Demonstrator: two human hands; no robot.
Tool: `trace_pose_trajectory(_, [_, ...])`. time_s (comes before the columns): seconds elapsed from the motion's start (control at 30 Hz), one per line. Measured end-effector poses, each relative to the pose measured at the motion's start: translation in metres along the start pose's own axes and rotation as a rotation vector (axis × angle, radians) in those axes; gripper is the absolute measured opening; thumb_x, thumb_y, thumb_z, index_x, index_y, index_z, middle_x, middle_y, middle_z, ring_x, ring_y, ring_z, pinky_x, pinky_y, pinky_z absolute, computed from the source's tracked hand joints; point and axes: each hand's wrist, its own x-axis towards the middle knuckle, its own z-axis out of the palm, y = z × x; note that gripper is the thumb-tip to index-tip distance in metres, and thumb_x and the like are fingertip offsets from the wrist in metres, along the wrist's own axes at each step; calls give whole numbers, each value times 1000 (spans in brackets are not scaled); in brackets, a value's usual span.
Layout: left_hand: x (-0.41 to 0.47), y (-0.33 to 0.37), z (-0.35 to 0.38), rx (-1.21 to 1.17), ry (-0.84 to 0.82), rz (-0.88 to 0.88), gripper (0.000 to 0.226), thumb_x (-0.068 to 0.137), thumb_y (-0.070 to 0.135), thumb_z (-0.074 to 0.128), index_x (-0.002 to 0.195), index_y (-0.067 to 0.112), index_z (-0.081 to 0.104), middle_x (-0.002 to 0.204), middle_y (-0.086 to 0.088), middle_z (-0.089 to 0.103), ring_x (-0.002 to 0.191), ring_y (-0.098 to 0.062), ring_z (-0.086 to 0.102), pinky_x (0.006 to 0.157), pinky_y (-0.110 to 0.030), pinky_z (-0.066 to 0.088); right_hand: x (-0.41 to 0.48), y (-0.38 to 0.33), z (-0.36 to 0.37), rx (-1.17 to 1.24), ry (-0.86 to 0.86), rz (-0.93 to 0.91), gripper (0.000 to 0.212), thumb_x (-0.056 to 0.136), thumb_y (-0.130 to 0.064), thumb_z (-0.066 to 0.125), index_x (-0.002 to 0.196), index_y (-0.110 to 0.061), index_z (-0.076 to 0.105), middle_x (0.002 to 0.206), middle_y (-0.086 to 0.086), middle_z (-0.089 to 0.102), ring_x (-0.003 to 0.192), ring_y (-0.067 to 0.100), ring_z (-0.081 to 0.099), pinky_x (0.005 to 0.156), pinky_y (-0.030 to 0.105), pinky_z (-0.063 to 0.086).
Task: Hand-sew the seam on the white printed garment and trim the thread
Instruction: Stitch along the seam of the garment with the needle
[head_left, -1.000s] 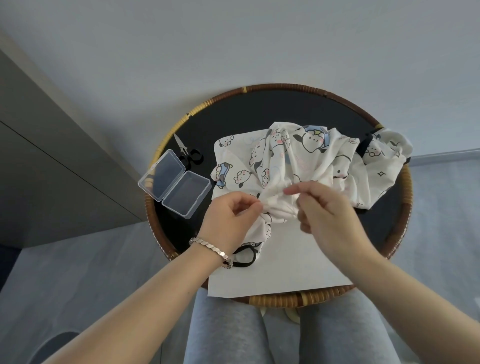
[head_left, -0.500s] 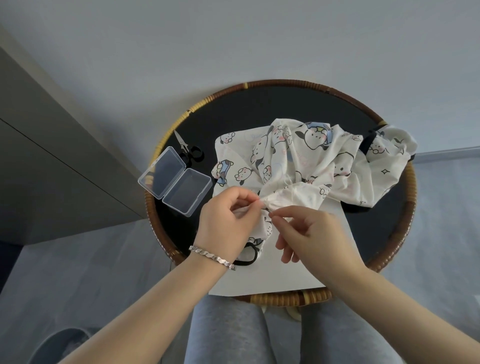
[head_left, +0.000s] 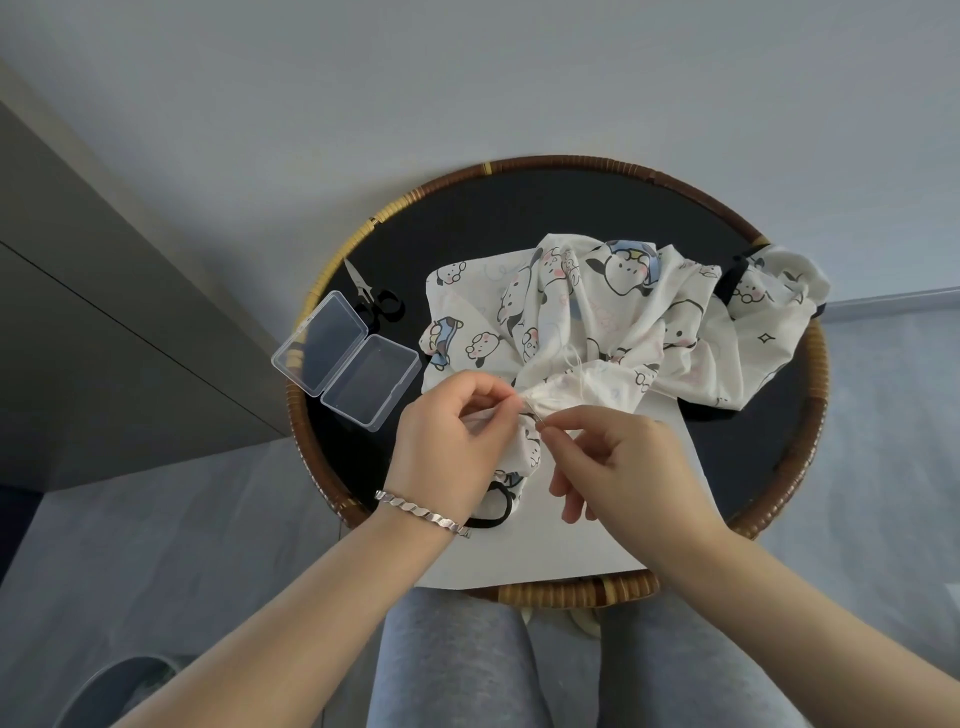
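Observation:
The white garment (head_left: 623, 322) printed with cartoon dogs lies bunched on a round black table (head_left: 519, 218) with a woven rim. My left hand (head_left: 452, 441), a silver bracelet on its wrist, pinches a gathered fold of the fabric near its front edge. My right hand (head_left: 618, 457) pinches a thin needle (head_left: 537, 418) at that same fold, thumb and forefinger closed on it. White thread (head_left: 571, 358) loops up from the seam. Small black scissors (head_left: 371, 296) lie at the table's left.
An open clear plastic box (head_left: 345, 361) sits at the table's left edge beside the scissors. A white sheet (head_left: 561, 535) lies under the garment at the front. A black hair tie (head_left: 498, 514) rests by my left wrist. My grey-clad knees are below the table.
My right hand has dropped from above the fold to its near side and closed in on the needle at the seam. My left hand keeps its pinch on the fabric.

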Motion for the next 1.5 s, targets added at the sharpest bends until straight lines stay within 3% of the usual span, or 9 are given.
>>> trace_pose_trajectory(0.23, [-2,0,2,20,-13,1,9,80,12,67,75,20,65,74,12,65,75,0,62,69,-12,50,2,-1,1,-4,-1,13,16,90,-22,53,82,-31,63,56,2,65,41,7,56,45,17,43])
trace_pose_trajectory(0.47, [-9,1,6,49,20,50,11,83,15,64,75,23,63,69,22,59,80,0,59,68,-13,47,6,-1,7,-14,62,-11,16,90,-20,53,81,-30,61,49,-1,59,37,6,51,41,9,34])
trace_pose_trajectory(0.57, [-10,-2,5,66,-18,143,10,81,20,58,80,15,67,75,21,57,81,-2,57,70,-14,46,7,-2,8,56,66,40,16,90,-19,54,78,-27,62,47,-2,59,37,6,50,43,12,36])
trace_pose_trajectory(0.73, [-9,-9,7,79,2,175,11,78,21,61,79,14,69,78,12,59,83,-2,54,72,-12,44,10,-7,3,399,-36,267,12,89,-16,57,84,-11,66,50,-3,61,38,6,46,42,15,36])
trace_pose_trajectory(0.87, [-8,-9,10,89,36,197,23,77,29,56,78,13,72,78,0,65,82,-5,55,70,-15,45,7,-7,-3,309,-78,265,16,85,-3,57,89,-15,67,57,-2,62,45,4,55,49,13,46])
trace_pose_trajectory(1.0, [-3,-9,9,174,47,274,25,79,31,50,76,15,70,78,1,64,76,-7,55,64,-26,47,4,-5,-5,285,-10,260,15,84,0,58,86,-11,68,59,3,65,50,8,63,61,18,56])
trace_pose_trajectory(1.13, [0,-3,12,152,26,267,25,78,29,49,73,13,68,74,0,64,76,-7,53,64,-23,43,6,-10,-3,334,14,263,13,87,-4,56,80,-11,66,68,4,67,55,6,65,58,20,57])
trace_pose_trajectory(1.3, [2,-2,11,130,-8,269,25,78,30,49,72,14,67,73,1,63,75,-7,53,64,-25,43,6,-12,-5,412,-30,294,12,84,-6,61,74,-4,67,63,6,64,52,7,62,54,18,54])
trace_pose_trajectory(1.5, [0,-5,8,147,-104,378,22,84,24,50,80,11,67,77,0,62,77,-5,52,66,-26,44,11,-12,-7,462,52,238,5,81,-2,65,82,3,66,62,11,64,48,11,61,51,17,52])
